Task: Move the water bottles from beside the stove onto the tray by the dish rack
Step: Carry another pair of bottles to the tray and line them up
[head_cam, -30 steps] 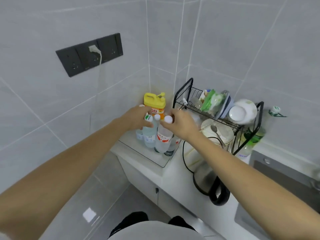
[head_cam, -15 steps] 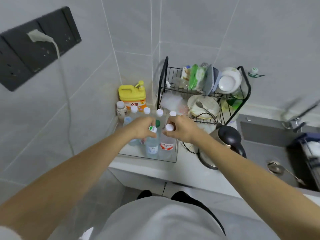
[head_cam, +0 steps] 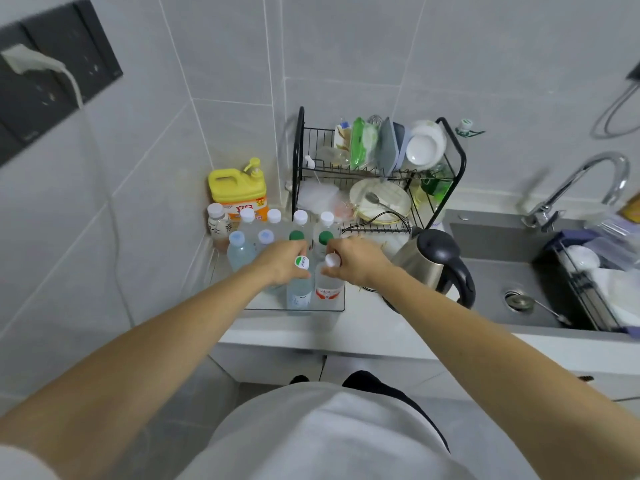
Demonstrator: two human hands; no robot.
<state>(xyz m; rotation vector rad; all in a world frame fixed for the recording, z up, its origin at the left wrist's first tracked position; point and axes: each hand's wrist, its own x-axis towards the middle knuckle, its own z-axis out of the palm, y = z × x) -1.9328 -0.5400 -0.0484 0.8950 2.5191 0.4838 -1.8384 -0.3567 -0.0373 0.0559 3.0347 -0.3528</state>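
left hand (head_cam: 282, 263) hiding bottle necks (head_cam: 300, 271), tray (head_cam: 341, 308) half-covered

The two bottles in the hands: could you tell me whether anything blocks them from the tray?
Nothing visible: the left hand and right hand hold both bottles over the tray.

Clear capped water bottles (head_cam: 299, 292) stand upright, clustered on the tray (head_cam: 341, 308).
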